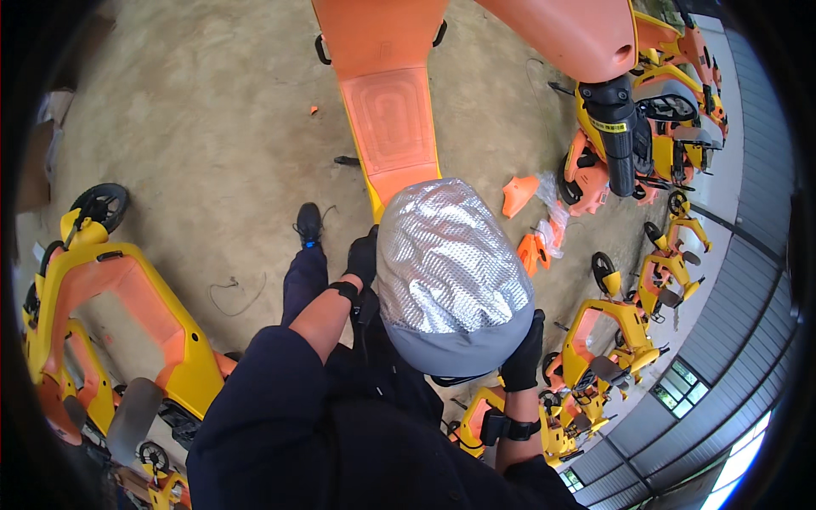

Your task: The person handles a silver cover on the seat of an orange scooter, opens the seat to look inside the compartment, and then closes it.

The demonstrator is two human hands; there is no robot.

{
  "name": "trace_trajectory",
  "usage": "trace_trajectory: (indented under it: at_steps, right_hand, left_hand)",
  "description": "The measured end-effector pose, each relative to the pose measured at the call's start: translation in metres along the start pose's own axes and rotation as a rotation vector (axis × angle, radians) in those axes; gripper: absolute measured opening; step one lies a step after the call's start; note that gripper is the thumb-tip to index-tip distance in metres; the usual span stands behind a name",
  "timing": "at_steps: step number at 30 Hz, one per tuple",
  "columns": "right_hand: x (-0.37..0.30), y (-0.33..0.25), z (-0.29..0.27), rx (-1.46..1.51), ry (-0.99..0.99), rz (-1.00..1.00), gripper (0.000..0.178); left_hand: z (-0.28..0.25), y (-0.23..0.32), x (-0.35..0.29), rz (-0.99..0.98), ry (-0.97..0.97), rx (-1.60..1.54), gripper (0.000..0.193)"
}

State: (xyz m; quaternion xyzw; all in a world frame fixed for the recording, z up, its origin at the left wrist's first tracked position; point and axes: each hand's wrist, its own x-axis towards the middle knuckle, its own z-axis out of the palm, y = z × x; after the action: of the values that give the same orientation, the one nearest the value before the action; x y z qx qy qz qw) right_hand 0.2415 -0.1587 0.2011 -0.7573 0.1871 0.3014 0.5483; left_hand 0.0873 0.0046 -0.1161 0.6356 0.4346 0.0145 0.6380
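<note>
Silver, crinkly-textured cover [450, 255] is front and centre, sitting over the rounded seat of a scooter right in front of the wearer, with a smooth grey band [463, 348] round its near edge. The top looks pretty wrinkled and throws a lot of shine.

Both hands are in black gloves. Left hand [363, 257] is against the left side of the cover, right hand [523, 357] is at the near right edge, so they've basically got it flanked. Fingers on both are mostly tucked behind the edges, so honestly can't tell how far open they are or whether they've properly got hold of anything. There's a dark band [346, 291] on the left wrist and a chunkier black strap [510, 427] on the right one.

Past the seat, the orange footboard [391, 119] runs away from the wearer, and a black handgrip [623, 166] hangs in at upper right. Loose orange plastic pieces [519, 195] lie on the floor [221, 127] near some clear plastic wrap [552, 238]. Another yellow and orange scooter [170, 314] stands off to the left, and a whole bunch more [595, 331] line the right side by a grey wall [722, 340].
</note>
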Motion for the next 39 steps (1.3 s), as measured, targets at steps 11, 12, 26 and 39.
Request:
trace_trajectory:
  at_steps: [11,12,26,39]
  right_hand:
    - [0.013,0.032,-0.020,-0.008,0.031,-0.057,0.053]
    - [0.010,0.034,-0.033,-0.057,0.036,-0.114,0.052]
    - [0.030,-0.061,0.050,-0.029,-0.264,-0.222,0.047]
    - [0.047,-0.040,0.108,-0.056,-0.775,-0.732,0.053]
  left_hand:
    - [-0.018,0.052,-0.016,-0.314,-0.452,-1.013,0.031]
    - [-0.014,0.072,-0.017,-0.577,-0.481,-1.243,0.029]
    - [-0.112,0.176,-0.057,0.003,0.357,0.030,0.029]
    - [-0.107,0.367,-0.060,0.992,0.226,0.996,0.046]
